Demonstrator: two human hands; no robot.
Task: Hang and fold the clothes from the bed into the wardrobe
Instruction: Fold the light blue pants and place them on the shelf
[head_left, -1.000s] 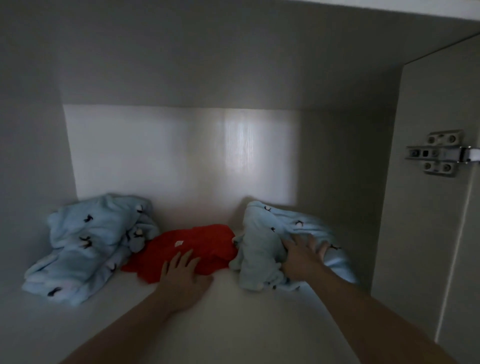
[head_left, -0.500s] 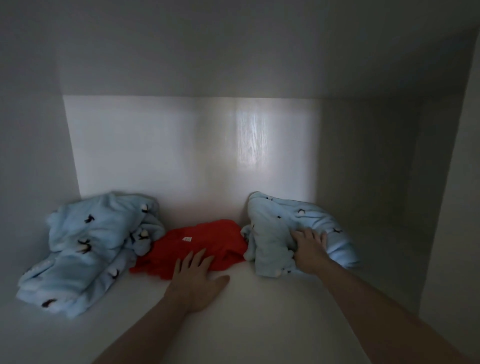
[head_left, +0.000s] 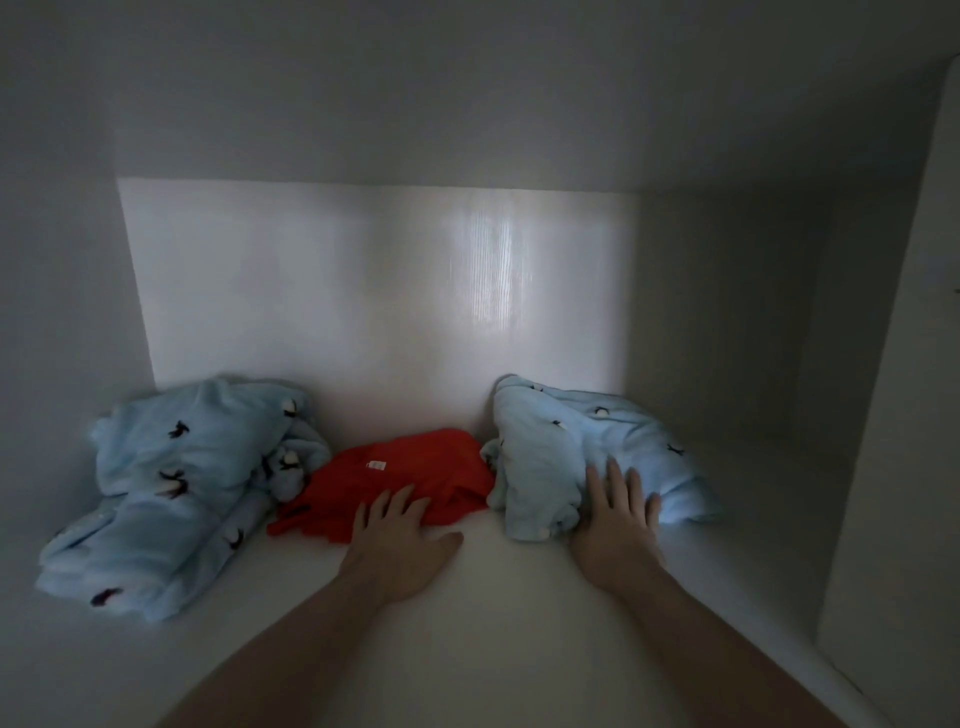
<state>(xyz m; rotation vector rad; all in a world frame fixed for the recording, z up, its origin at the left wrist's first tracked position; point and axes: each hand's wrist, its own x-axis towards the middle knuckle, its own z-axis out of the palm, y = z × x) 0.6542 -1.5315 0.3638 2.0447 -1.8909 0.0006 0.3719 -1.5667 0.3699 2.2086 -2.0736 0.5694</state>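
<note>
Pressing flat hands, left hand (head_left: 400, 540) on smooth red garment (head_left: 405, 478), right hand (head_left: 615, 525) on fluffy blue bundle (head_left: 582, 452)

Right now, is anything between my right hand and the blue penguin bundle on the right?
Nothing visible. The right hand already lies flat on the front of the right light-blue penguin-print bundle, fingers straight. The left hand rests on the red garment beside it.

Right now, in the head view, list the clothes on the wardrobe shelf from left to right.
Left blue penguin-print bundle → red garment, with the left hand resting on its front edge → right blue penguin-print bundle, with the right hand flat on it.
</note>
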